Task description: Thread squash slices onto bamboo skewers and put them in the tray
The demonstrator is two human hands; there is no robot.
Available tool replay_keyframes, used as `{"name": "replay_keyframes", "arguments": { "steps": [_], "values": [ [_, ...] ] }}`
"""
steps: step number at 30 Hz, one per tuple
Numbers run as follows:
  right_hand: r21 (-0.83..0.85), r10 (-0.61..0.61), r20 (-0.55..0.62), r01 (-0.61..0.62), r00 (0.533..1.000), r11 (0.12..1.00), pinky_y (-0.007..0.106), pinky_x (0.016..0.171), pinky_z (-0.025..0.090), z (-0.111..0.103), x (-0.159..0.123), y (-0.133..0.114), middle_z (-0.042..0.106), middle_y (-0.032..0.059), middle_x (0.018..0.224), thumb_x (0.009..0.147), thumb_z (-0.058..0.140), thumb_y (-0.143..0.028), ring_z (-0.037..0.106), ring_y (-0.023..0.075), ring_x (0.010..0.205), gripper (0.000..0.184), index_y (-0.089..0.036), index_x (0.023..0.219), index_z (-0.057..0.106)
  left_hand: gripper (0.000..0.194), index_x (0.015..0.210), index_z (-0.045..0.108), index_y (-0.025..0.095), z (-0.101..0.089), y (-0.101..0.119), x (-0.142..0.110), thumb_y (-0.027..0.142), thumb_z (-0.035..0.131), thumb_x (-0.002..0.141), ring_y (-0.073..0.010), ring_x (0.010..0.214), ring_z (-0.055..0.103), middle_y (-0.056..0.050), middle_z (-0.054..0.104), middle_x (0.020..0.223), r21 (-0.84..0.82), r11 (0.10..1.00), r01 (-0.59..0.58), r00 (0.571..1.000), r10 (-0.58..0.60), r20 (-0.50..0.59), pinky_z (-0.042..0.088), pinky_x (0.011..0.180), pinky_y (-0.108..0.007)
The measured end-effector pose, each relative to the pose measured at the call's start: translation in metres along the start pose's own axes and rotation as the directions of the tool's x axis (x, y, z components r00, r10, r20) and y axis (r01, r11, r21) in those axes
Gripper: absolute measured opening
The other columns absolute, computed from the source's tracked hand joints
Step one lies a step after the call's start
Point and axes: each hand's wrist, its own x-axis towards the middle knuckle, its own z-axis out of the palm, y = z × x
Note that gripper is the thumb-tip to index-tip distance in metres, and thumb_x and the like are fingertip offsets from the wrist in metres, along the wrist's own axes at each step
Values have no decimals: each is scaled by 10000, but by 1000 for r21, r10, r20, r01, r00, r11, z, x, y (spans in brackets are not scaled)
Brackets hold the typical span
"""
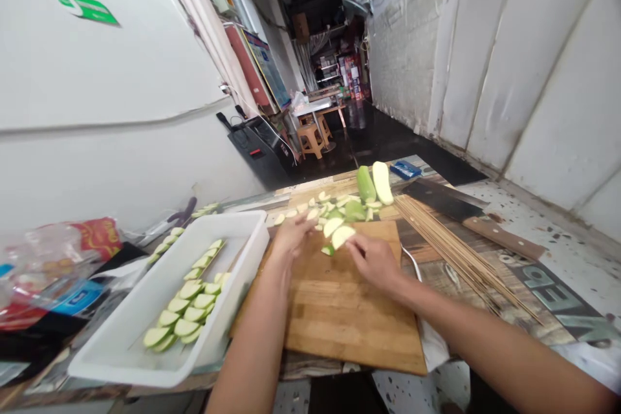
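Observation:
Over the far part of a wooden cutting board [352,310], my right hand [376,259] pinches a half-round zucchini slice [343,237]. Another slice [332,226] and a green-skinned piece [327,250] show just beside it. My left hand [292,238] is at the board's far left, its fingers drawn together; what they hold, if anything, I cannot make out. Beyond both hands lies a spread of cut zucchini pieces [354,210]. Two larger zucchini pieces [365,184] rest behind it, one with its pale cut face up.
Left of the board, a white plastic tray [247,272] holds rows of skewered zucchini slices [187,310]. Bamboo skewers [451,249] and a wooden-handled cleaver [502,236] lie on the right, near a blue packet [405,169]. Plastic bags [58,272] crowd the far left.

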Motion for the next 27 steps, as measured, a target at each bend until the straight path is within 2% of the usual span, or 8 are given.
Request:
{"name": "replay_keyframes", "arguments": {
  "steps": [4,9,15,22,27],
  "values": [
    [2,-49,93,49,994,999,218,552,321,7,-11,-8,587,22,639,859,394,-219,509,126,567,228,-168,725,570,74,763,580,108,-17,-1,-5,59,603,713,-38,532,525,-65,621,800,-380,922,76,997,-70,28,398,422,-101],
    [-24,-65,134,69,989,997,222,546,327,9,-14,-9,591,35,654,863,381,-209,519,134,567,223,-164,738,561,150,796,541,127,-22,7,-7,-11,492,765,-47,582,549,-89,618,909,-608,791,68,995,-97,-15,451,469,-108],
    [-49,-50,151,58,987,997,222,534,325,9,-14,-9,599,31,645,858,397,-210,515,128,546,219,-161,744,578,117,873,551,91,-20,12,-9,39,479,797,-54,530,539,-95,634,824,-671,729,134,979,-203,-25,451,424,-115],
    [-51,-66,142,74,988,996,218,549,335,11,-13,-6,609,26,651,852,413,-203,521,125,558,224,-162,737,601,80,855,560,106,-20,9,-11,94,544,778,-153,708,634,-100,655,811,-615,775,148,976,-215,-35,541,639,-286],
    [-43,-66,135,72,989,996,220,548,336,11,-13,-6,610,30,656,851,421,-210,526,131,566,221,-157,748,609,64,831,560,89,-20,8,-9,87,555,767,-155,687,641,-114,657,781,-590,799,118,977,-198,-73,537,637,-269]
  ]
}}
